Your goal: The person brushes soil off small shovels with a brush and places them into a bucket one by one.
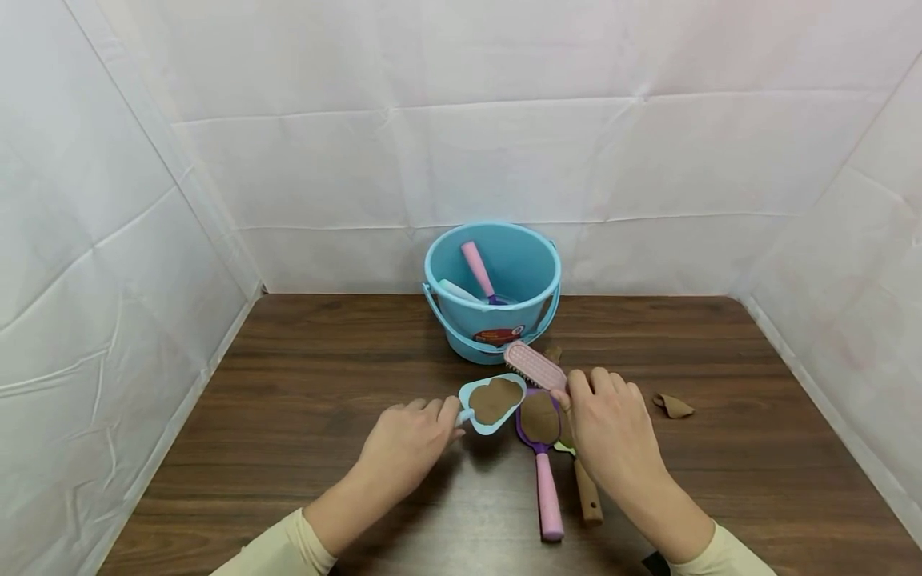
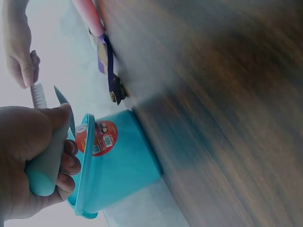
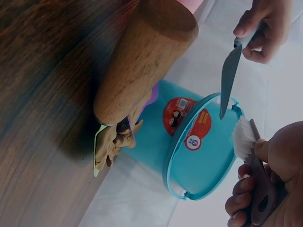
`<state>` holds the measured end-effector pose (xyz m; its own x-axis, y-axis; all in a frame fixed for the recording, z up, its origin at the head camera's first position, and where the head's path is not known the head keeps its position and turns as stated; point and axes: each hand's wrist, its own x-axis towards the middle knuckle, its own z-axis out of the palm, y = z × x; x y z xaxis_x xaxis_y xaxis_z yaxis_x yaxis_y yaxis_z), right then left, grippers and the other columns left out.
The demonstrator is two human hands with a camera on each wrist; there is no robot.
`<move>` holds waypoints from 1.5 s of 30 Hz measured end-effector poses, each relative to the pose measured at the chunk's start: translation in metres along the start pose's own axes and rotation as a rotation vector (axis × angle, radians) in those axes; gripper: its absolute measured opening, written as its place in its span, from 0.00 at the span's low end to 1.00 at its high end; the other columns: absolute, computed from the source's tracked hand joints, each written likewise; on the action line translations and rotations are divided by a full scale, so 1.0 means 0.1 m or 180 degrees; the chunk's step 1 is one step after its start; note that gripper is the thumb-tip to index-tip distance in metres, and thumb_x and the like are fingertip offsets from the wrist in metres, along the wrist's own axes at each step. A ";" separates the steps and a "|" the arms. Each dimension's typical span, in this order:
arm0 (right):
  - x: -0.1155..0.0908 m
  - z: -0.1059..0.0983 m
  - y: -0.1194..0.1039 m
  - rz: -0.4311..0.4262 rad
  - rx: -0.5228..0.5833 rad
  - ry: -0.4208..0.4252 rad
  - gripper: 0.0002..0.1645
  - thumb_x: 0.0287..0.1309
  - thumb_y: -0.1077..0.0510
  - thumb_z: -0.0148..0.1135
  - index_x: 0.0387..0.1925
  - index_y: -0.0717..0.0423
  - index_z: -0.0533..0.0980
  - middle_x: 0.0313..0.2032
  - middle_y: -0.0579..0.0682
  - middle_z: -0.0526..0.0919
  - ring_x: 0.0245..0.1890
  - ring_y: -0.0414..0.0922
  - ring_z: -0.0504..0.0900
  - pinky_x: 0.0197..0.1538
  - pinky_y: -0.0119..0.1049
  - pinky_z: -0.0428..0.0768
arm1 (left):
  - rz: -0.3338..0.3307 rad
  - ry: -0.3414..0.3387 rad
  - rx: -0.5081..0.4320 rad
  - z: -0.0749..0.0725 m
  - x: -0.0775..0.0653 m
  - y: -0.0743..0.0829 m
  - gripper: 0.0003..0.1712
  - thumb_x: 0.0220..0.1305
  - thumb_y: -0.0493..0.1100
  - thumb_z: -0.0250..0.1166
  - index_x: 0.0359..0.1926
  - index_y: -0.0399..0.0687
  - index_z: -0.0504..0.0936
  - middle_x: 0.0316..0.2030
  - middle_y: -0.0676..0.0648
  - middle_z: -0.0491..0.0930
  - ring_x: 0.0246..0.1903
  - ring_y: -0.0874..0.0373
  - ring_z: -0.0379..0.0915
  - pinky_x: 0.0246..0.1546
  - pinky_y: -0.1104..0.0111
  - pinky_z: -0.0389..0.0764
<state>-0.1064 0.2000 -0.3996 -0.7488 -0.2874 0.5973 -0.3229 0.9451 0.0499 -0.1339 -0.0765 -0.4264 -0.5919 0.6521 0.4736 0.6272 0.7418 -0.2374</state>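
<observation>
Far left: bare worktop (image 1: 310, 384) is seen. The handle of a light-blue scoop (image 1: 487, 430) is gripped by the left hand (image 1: 418, 436), fingers curled closely round it. The scoop, with brown material (image 1: 497, 400) in its bowl, is held raised above the worktop. Behind it, a blue bucket (image 1: 470, 320) is stood upright, a pink handle (image 1: 477, 266) and a pale handle (image 1: 459, 291) contained within. A purple scoop (image 1: 530, 442), pink-handled, is laid in front, also brown-filled. Above it a pink brush (image 1: 535, 366) is held, its white bristles turned down; its handle is gripped by the right hand (image 1: 615, 428), fingers wrapped round. A green tool (image 1: 566, 449), wooden-handled, is partly hidden by that hand. Far right, a curled brown scrap (image 1: 673, 406) is noted.
</observation>
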 end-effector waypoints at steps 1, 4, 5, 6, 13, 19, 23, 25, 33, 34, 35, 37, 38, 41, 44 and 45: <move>0.00 0.00 0.00 -0.0001 0.0002 -0.0001 0.21 0.68 0.48 0.56 0.27 0.61 0.67 0.20 0.52 0.62 0.18 0.49 0.63 0.24 0.39 0.57 | 0.0007 0.0005 0.0025 0.00 0.00 -0.01 0.22 0.64 0.56 0.71 0.33 0.47 0.72 0.19 0.53 0.68 0.16 0.58 0.65 0.13 0.70 0.63; 0.00 0.00 -0.01 0.0000 0.0003 0.0006 0.21 0.68 0.48 0.56 0.27 0.61 0.68 0.20 0.52 0.62 0.18 0.49 0.62 0.24 0.39 0.57 | 0.0038 0.0048 0.0099 0.00 0.00 -0.04 0.21 0.64 0.56 0.71 0.30 0.47 0.74 0.19 0.53 0.69 0.17 0.58 0.66 0.14 0.70 0.64; 0.00 0.00 -0.01 0.0001 0.0005 0.0008 0.21 0.68 0.48 0.56 0.27 0.61 0.67 0.20 0.52 0.62 0.18 0.49 0.62 0.24 0.39 0.57 | 0.0049 0.0086 0.0122 0.01 0.00 -0.05 0.21 0.64 0.56 0.71 0.29 0.47 0.74 0.18 0.52 0.70 0.18 0.58 0.67 0.15 0.70 0.64; 0.00 0.00 -0.01 0.0003 0.0009 0.0008 0.21 0.69 0.48 0.56 0.27 0.61 0.67 0.20 0.51 0.62 0.18 0.48 0.61 0.25 0.39 0.57 | 0.0052 0.0130 0.0133 0.01 0.00 -0.06 0.20 0.64 0.56 0.70 0.29 0.47 0.75 0.19 0.52 0.71 0.18 0.57 0.67 0.16 0.69 0.64; -0.01 0.00 0.00 0.0012 0.0024 -0.0029 0.22 0.70 0.48 0.55 0.26 0.60 0.66 0.20 0.50 0.61 0.18 0.46 0.58 0.25 0.38 0.56 | -0.0084 0.0392 0.0279 0.02 0.03 -0.10 0.26 0.80 0.57 0.40 0.33 0.49 0.75 0.21 0.49 0.74 0.22 0.52 0.71 0.20 0.65 0.65; 0.00 -0.02 -0.03 0.0008 0.0053 -0.0034 0.21 0.70 0.48 0.55 0.27 0.59 0.67 0.21 0.51 0.62 0.19 0.48 0.62 0.25 0.39 0.58 | -0.0335 0.0533 0.0373 0.03 0.06 -0.09 0.33 0.81 0.58 0.27 0.38 0.51 0.76 0.21 0.47 0.71 0.21 0.50 0.71 0.22 0.63 0.63; 0.01 -0.03 -0.09 -0.0024 0.0083 0.0010 0.24 0.72 0.44 0.50 0.27 0.59 0.66 0.21 0.51 0.62 0.19 0.50 0.63 0.24 0.39 0.58 | -0.0488 0.0681 0.0442 0.03 0.09 -0.06 0.34 0.81 0.59 0.29 0.30 0.48 0.74 0.19 0.47 0.68 0.20 0.51 0.69 0.20 0.64 0.60; 0.02 -0.03 -0.12 -0.0052 0.0089 0.0034 0.28 0.76 0.42 0.43 0.27 0.59 0.66 0.21 0.51 0.62 0.19 0.49 0.62 0.24 0.39 0.57 | -0.0548 0.0761 0.0510 0.03 0.11 -0.03 0.35 0.80 0.60 0.29 0.25 0.47 0.71 0.17 0.47 0.66 0.19 0.51 0.66 0.19 0.64 0.59; 0.03 -0.06 -0.27 -0.0143 0.0136 0.0057 0.35 0.79 0.38 0.28 0.26 0.58 0.67 0.21 0.50 0.61 0.19 0.47 0.60 0.25 0.38 0.55 | -0.0729 0.0889 0.0672 0.04 0.17 0.06 0.33 0.74 0.66 0.37 0.22 0.48 0.67 0.19 0.46 0.65 0.21 0.51 0.65 0.21 0.62 0.60; 0.03 -0.07 -0.28 -0.0155 0.0138 0.0063 0.35 0.79 0.39 0.29 0.26 0.58 0.67 0.21 0.50 0.60 0.19 0.47 0.59 0.25 0.37 0.55 | -0.0750 0.0906 0.0672 0.05 0.18 0.07 0.32 0.73 0.66 0.40 0.22 0.48 0.67 0.19 0.46 0.65 0.21 0.50 0.65 0.21 0.62 0.60; 0.03 -0.06 -0.30 -0.0168 0.0139 0.0068 0.35 0.79 0.39 0.29 0.26 0.58 0.67 0.21 0.50 0.60 0.19 0.47 0.59 0.25 0.37 0.55 | -0.0771 0.0903 0.0677 0.05 0.18 0.07 0.31 0.72 0.67 0.43 0.22 0.48 0.67 0.19 0.46 0.66 0.21 0.50 0.65 0.21 0.62 0.60; 0.03 -0.06 -0.33 -0.0198 0.0140 0.0084 0.34 0.79 0.39 0.30 0.26 0.58 0.67 0.21 0.50 0.60 0.18 0.47 0.59 0.25 0.37 0.54 | -0.0824 0.0829 0.0701 0.05 0.19 0.09 0.30 0.70 0.67 0.47 0.23 0.49 0.68 0.20 0.45 0.67 0.21 0.50 0.65 0.22 0.61 0.61; 0.04 -0.06 -0.35 -0.0219 0.0134 0.0090 0.34 0.79 0.40 0.31 0.26 0.58 0.68 0.21 0.50 0.61 0.18 0.47 0.59 0.25 0.38 0.54 | -0.0851 0.0786 0.0719 0.05 0.19 0.09 0.30 0.69 0.67 0.49 0.23 0.49 0.68 0.20 0.45 0.67 0.22 0.50 0.65 0.22 0.61 0.62; 0.03 -0.04 -0.41 -0.0287 0.0097 0.0102 0.34 0.80 0.40 0.32 0.27 0.59 0.69 0.21 0.52 0.62 0.18 0.48 0.61 0.24 0.38 0.56 | -0.0929 0.0615 0.0809 0.04 0.21 0.11 0.31 0.66 0.69 0.55 0.23 0.48 0.70 0.20 0.46 0.68 0.23 0.51 0.67 0.23 0.61 0.64; 0.02 0.00 -0.48 -0.0354 0.0036 0.0135 0.31 0.78 0.41 0.36 0.27 0.60 0.69 0.21 0.53 0.65 0.18 0.50 0.65 0.23 0.41 0.60 | -0.0995 0.0524 0.0905 0.04 0.24 0.14 0.32 0.58 0.71 0.63 0.22 0.47 0.73 0.20 0.46 0.68 0.23 0.52 0.67 0.25 0.61 0.65; 0.02 0.01 -0.51 -0.0368 0.0015 0.0152 0.30 0.78 0.42 0.37 0.28 0.60 0.69 0.21 0.54 0.66 0.18 0.51 0.66 0.23 0.42 0.61 | -0.1012 0.0515 0.0933 0.04 0.25 0.14 0.33 0.55 0.72 0.65 0.22 0.46 0.73 0.20 0.46 0.68 0.23 0.52 0.68 0.25 0.61 0.65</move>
<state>-0.0923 0.1514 -0.4016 -0.6781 -0.3867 0.6251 -0.4083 0.9053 0.1171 -0.1415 -0.0489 -0.4212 -0.6305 0.3695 0.6826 0.2439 0.9292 -0.2776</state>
